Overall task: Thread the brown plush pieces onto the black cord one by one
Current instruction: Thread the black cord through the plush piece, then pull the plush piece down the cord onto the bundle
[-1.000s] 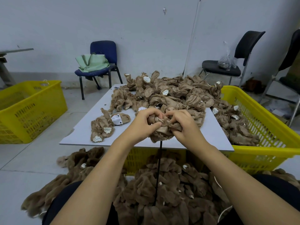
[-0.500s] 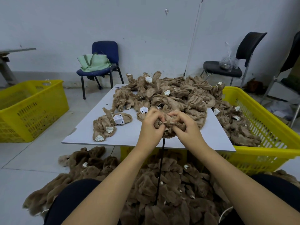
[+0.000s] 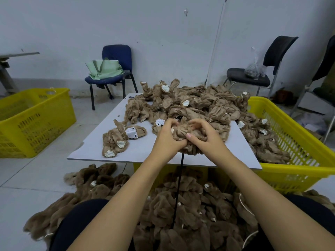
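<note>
A few loose pieces (image 3: 123, 140) sit left on the board (image 3: 87, 153), out of my way. My left hand (image 3: 167, 140) grips the near edge of the piece (image 3: 188, 132) I'm working, bunching it so the hole stays put. The cord (image 3: 178, 189) hangs straight down from under it into the threaded pile (image 3: 190, 205) on my lap; its tip is probably inside the plush, hidden. My right hand (image 3: 206, 134) pinches the far side, fingers curled in. The unthreaded heap (image 3: 190, 104) lies just behind, within reach.
</note>
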